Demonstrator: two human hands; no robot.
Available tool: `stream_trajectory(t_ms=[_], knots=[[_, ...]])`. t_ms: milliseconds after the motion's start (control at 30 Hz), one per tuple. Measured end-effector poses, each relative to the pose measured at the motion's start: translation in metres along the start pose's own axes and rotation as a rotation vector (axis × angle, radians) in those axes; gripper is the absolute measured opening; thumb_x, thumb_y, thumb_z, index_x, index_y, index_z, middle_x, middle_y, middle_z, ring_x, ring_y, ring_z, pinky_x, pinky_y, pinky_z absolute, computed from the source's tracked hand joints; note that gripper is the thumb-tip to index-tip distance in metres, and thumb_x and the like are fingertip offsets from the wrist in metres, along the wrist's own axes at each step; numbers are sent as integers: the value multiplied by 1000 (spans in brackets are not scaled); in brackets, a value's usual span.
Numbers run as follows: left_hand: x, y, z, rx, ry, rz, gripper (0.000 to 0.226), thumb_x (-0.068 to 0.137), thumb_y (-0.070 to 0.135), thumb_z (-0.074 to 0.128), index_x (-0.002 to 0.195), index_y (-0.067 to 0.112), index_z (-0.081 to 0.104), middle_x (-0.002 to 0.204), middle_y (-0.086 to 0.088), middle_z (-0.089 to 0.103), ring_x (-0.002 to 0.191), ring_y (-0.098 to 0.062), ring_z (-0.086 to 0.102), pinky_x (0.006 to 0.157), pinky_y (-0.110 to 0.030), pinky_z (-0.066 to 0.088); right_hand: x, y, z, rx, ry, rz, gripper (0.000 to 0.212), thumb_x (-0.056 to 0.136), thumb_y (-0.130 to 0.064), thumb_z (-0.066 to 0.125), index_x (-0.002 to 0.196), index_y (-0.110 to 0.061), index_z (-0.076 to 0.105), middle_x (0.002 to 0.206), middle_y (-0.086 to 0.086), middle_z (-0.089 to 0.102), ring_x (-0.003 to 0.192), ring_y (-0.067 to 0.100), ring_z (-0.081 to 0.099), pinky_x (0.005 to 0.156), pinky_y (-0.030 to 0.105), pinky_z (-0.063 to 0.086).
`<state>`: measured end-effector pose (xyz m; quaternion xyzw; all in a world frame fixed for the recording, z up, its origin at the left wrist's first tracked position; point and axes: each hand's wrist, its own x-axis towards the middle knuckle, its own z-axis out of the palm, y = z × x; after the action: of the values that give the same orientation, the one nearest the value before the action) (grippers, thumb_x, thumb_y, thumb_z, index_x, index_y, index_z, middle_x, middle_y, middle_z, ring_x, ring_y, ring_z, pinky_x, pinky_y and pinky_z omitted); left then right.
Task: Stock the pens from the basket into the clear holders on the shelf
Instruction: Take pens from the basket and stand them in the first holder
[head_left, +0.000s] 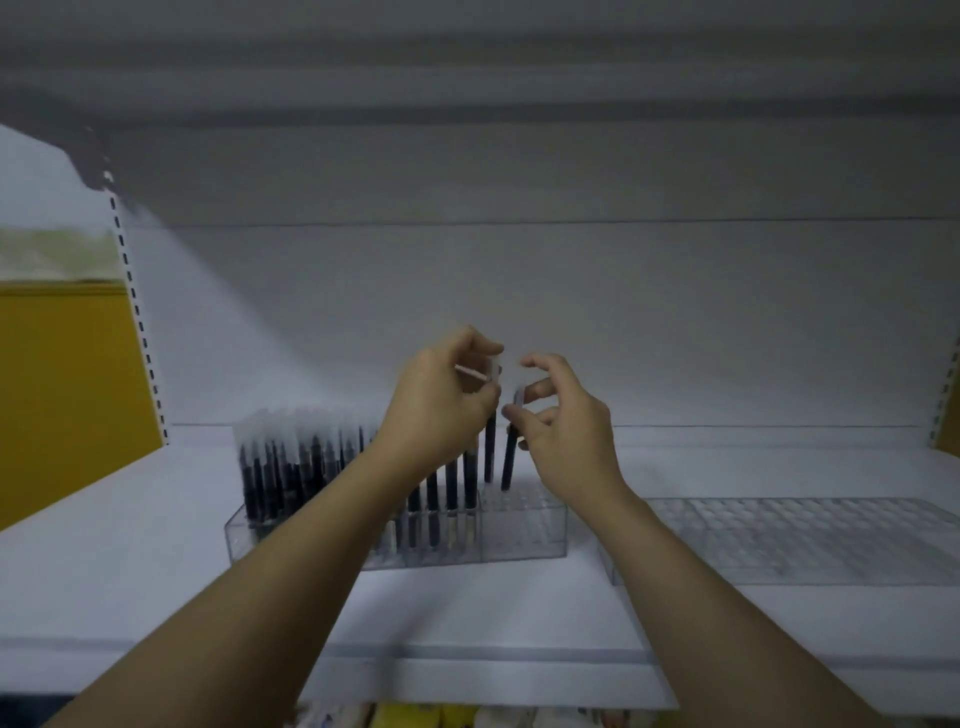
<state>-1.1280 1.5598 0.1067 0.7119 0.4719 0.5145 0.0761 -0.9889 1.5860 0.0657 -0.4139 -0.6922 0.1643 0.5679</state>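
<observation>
A clear holder (524, 530) stands on the white shelf (467, 613), its left part packed with several black pens with pale caps (280, 467). My left hand (441, 400) grips a bunch of pens, their caps showing above its fingers and dark barrels hanging below. My right hand (561, 426) pinches one black pen (510, 457) near its cap, upright, with its lower end just above the holder's free right end. The basket is out of view.
A second clear holder (800, 540) with a grid of holes lies to the right and holds no pens. Yellow panels (62, 395) flank the shelf on both sides. Coloured goods show below the shelf's front edge.
</observation>
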Motion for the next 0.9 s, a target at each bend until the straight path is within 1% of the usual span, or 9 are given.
stream_trajectory(t_ms=[100,167,267,433,533,667,733,833,900], knots=[[0,0,1,-7,34,-19,22,89,12,64,102,28,58,97,7,65,85,-6,65,69,-22,56,-4,4,3,-71,-62,-5,39,90,-18,67,122,-33,51,95,-9,59,67,12,64,57,23,52],[1,0,2,-6,43,-20,21,89,11,63,101,27,58,96,6,66,85,-7,66,72,-27,58,-8,6,3,-137,-140,-12,36,91,-19,64,123,-33,52,98,-6,60,73,9,63,60,21,50],[4,-1,1,19,26,-32,20,90,12,63,103,26,58,95,6,65,84,-7,65,72,-30,59,-13,9,-1,-208,-204,-13,35,96,-22,57,127,-35,49,99,-5,62,82,13,65,67,23,52],[6,1,0,56,-27,-43,20,90,14,62,107,24,58,95,5,67,82,-5,64,67,-23,56,-19,5,-8,-334,-351,24,53,98,-25,52,141,-46,28,88,-2,65,75,16,64,69,30,55],[4,2,0,97,-18,-52,22,90,15,63,110,23,59,95,5,67,84,-10,65,73,-27,57,-23,0,-8,-385,-369,42,62,98,-16,47,144,-48,19,80,8,66,71,23,63,69,38,54],[-1,-3,-2,175,-31,-92,18,91,22,61,109,21,58,90,7,68,78,-11,66,69,-28,56,-30,-5,-8,-395,-381,65,70,95,-11,46,147,-47,14,82,12,65,73,27,63,72,42,55],[-4,-5,-2,251,-39,-89,16,91,25,60,107,22,60,94,7,68,80,-12,65,78,-33,55,-32,-8,-9,-386,-399,74,74,95,-8,46,148,-46,10,80,13,65,72,27,63,69,40,54],[-6,-2,-2,412,-62,-81,15,91,27,57,104,25,65,94,10,67,75,-11,58,94,-41,48,-33,-8,-9,-374,-401,87,78,93,-5,46,149,-45,9,85,14,67,76,28,65,73,40,56],[-7,0,0,467,-77,-74,16,92,24,56,103,24,68,100,7,69,83,-13,61,98,-40,46,-36,-9,-9,-368,-403,95,80,93,-5,47,150,-45,8,86,14,68,78,29,65,75,40,56]])
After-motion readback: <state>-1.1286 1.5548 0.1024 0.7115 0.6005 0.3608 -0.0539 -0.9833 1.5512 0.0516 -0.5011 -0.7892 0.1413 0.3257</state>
